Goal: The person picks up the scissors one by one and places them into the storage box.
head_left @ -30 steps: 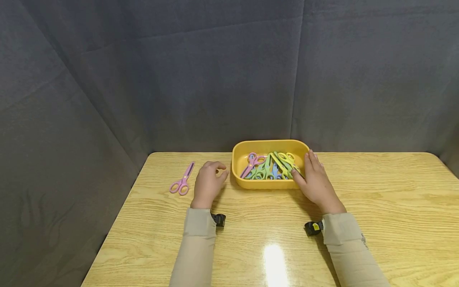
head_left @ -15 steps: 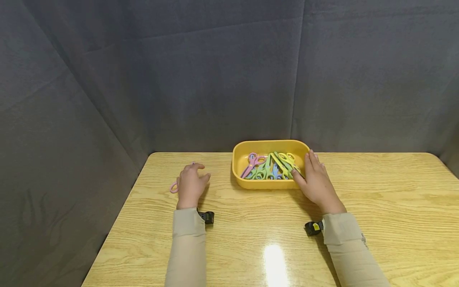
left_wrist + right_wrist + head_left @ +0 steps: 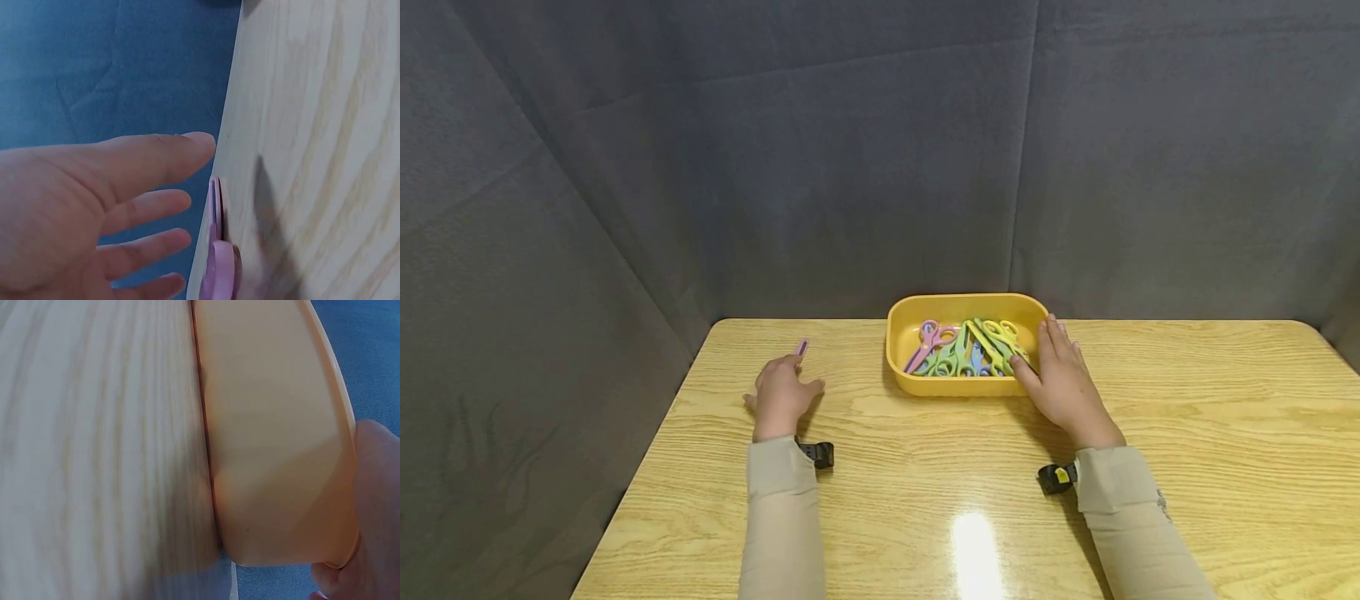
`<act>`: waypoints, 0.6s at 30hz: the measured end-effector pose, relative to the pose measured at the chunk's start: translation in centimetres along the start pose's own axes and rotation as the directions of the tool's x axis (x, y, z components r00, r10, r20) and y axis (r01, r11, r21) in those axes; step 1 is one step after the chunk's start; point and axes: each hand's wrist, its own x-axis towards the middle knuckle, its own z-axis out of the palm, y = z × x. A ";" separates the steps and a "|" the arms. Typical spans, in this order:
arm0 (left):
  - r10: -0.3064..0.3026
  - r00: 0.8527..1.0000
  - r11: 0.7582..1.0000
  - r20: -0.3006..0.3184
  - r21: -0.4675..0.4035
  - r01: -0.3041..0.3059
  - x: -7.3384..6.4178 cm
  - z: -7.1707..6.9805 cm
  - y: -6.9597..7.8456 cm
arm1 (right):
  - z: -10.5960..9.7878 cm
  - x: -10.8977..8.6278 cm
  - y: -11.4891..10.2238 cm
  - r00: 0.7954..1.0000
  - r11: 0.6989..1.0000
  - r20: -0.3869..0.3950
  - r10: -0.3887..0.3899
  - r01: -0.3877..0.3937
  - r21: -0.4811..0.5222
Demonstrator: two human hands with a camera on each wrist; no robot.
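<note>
Pink scissors (image 3: 220,269) lie on the table at the left; in the head view only the blade tip (image 3: 802,346) shows past the fingers. Over them hovers my left hand (image 3: 781,393), fingers spread and thumb apart, holding nothing. In the left wrist view a small gap parts the fingertips from the scissors. My right hand (image 3: 1063,390) holds the right end of a yellow bin (image 3: 962,387), thumb over the rim and fingers along the outside wall. Several children's scissors lie jumbled inside, among them a pink pair (image 3: 929,337) and a yellow pair (image 3: 998,332).
The wooden table (image 3: 910,483) ends at a grey curtain (image 3: 850,167) just behind the bin. Its left edge runs close by the left arm. Each wrist wears a small black camera.
My left hand has moved left, away from beside the bin, and now covers most of the pink scissors, its fingers spread wider. The right hand and the bin have stayed put.
</note>
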 end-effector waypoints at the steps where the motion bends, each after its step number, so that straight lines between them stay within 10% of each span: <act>1: -0.007 1.000 1.000 0.006 0.003 0.007 0.0 0.0 -0.2 | 0.0 0.0 0.0 1.000 1.000 0.000 0.001 -0.001 0.000; 18: -0.077 0.995 0.997 0.067 0.015 0.076 -0.2 -0.7 -1.3 | -0.1 0.0 -0.1 1.000 1.000 0.012 0.009 -0.009 0.008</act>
